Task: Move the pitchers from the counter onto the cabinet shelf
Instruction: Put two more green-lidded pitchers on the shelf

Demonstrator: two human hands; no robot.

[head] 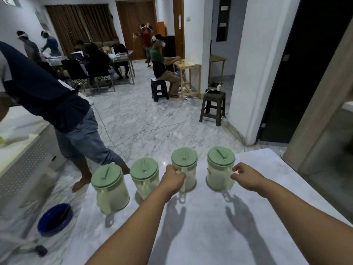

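Note:
Several clear pitchers with green lids stand in a row along the far edge of the white marble counter [200,226]. My left hand [172,178] is curled around the handle of the third pitcher [185,159]. My right hand [246,175] reaches the handle of the rightmost pitcher [219,169], fingers bent but apart around it. To the left stand the second pitcher [144,175] and the leftmost pitcher [110,188], untouched. No cabinet shelf is visible.
A person in a dark shirt and jeans [57,104] stands close at the left beside a white unit [24,155]. A blue basin [55,219] lies on the floor. A brown stool [213,106] stands ahead. A dark doorway [305,73] opens at right.

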